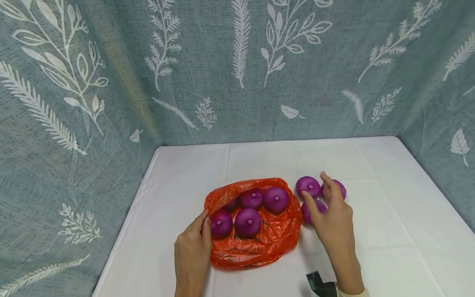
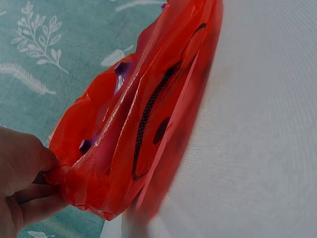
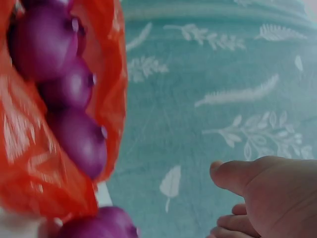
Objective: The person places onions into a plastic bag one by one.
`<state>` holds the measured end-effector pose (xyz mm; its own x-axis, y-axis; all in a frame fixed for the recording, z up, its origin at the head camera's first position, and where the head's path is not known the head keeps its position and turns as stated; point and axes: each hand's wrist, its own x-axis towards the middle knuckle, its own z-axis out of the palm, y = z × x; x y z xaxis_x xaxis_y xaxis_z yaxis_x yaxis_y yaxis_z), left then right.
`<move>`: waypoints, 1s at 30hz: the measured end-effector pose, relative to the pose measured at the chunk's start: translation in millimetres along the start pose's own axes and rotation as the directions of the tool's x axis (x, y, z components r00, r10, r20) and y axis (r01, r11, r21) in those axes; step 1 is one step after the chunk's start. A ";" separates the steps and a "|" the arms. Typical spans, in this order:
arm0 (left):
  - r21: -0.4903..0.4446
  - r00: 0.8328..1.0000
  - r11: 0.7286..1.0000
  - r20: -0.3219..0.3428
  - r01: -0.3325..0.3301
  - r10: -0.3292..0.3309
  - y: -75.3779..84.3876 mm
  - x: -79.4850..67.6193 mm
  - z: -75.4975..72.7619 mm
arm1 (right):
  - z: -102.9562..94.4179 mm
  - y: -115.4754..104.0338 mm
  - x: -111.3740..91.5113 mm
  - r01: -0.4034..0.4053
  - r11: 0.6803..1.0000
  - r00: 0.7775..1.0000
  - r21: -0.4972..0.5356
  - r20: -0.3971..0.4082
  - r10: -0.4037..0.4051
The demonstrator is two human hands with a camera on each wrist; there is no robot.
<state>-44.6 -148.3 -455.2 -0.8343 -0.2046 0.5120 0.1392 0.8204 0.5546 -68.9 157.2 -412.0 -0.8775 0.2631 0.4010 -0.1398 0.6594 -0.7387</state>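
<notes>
An orange-red plastic bag (image 1: 252,251) lies with its mouth spread, and several purple onions (image 1: 248,222) sit inside it. My left hand (image 1: 193,247) pinches the bag's left rim between thumb and fingers; in the left wrist view the bag's side (image 2: 148,114) shows black printed marks. Just right of the bag, three more onions rest on the table: one at the back (image 1: 307,187), one in front (image 1: 313,211) and one on the right (image 1: 340,190). Over these my right hand (image 1: 334,218) hovers, thumb and fingers apart, holding nothing; fingers partly cover the right onion.
A white cloth covers the table (image 1: 393,231). Grey-green curtains (image 1: 222,99) with white leaf prints stand along its back and sides. A dark strapped device (image 1: 320,284) is at my right wrist, near the table's front.
</notes>
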 end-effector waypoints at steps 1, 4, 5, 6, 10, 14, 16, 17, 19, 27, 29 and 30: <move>0.000 1.000 1.000 -0.002 -0.002 0.002 -0.1 -0.1 0.1 | -2.1 1.9 0.6 -0.009 1.000 1.000 -0.006 -0.009 0.008; -0.003 1.000 1.000 -0.014 -0.011 0.011 -0.4 -0.2 0.3 | -8.4 10.4 3.0 -0.016 1.000 0.999 -0.024 -0.040 0.015; -0.004 1.000 1.000 -0.017 -0.013 0.013 -0.4 -0.2 0.3 | -10.3 14.1 4.1 -0.020 0.999 0.998 -0.033 -0.052 0.018; -0.004 1.000 1.000 -0.017 -0.014 0.013 -0.3 -0.2 0.3 | -12.2 17.7 5.2 -0.031 0.999 0.998 -0.042 -0.061 0.029; -0.002 1.000 1.000 -0.015 -0.008 0.008 -0.4 -0.4 0.1 | -19.2 31.9 9.7 -0.116 0.990 0.992 -0.077 -0.064 0.111; -0.002 1.000 1.000 -0.014 -0.002 0.002 -0.4 -0.3 -0.4 | -23.1 43.9 12.4 -0.195 0.976 0.980 -0.101 -0.046 0.191; -0.003 1.000 1.000 -0.013 0.000 -0.001 -0.6 -0.4 -0.3 | -23.7 48.6 13.1 -0.222 0.969 0.975 -0.110 -0.034 0.219; -0.003 1.000 1.000 -0.013 0.001 -0.001 -0.7 -0.4 -0.2 | -23.7 50.8 13.2 -0.233 0.966 0.972 -0.114 -0.028 0.231; -0.003 1.000 1.000 -0.013 0.004 -0.004 -0.7 -0.5 -0.2 | -23.4 54.9 13.2 -0.249 0.961 0.968 -0.119 -0.016 0.249; 0.001 1.000 1.000 -0.009 0.014 -0.014 -1.4 -0.5 0.4 | -21.7 73.5 14.0 -0.254 0.960 0.967 -0.120 0.003 0.256; 0.008 1.000 1.000 -0.005 0.021 -0.021 -1.3 -0.5 0.3 | -21.3 78.3 14.7 -0.253 0.959 0.966 -0.125 0.023 0.258; 0.009 1.000 1.000 -0.001 0.024 -0.024 -1.3 -0.5 0.3 | -21.0 80.6 15.1 -0.254 0.959 0.965 -0.128 0.036 0.261</move>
<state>-44.6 -149.1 -456.3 -0.8367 -0.2253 0.4991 0.1138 0.8200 0.5609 -83.8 229.2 -454.1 -0.8994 0.4006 0.1749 0.1479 0.6554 -0.7406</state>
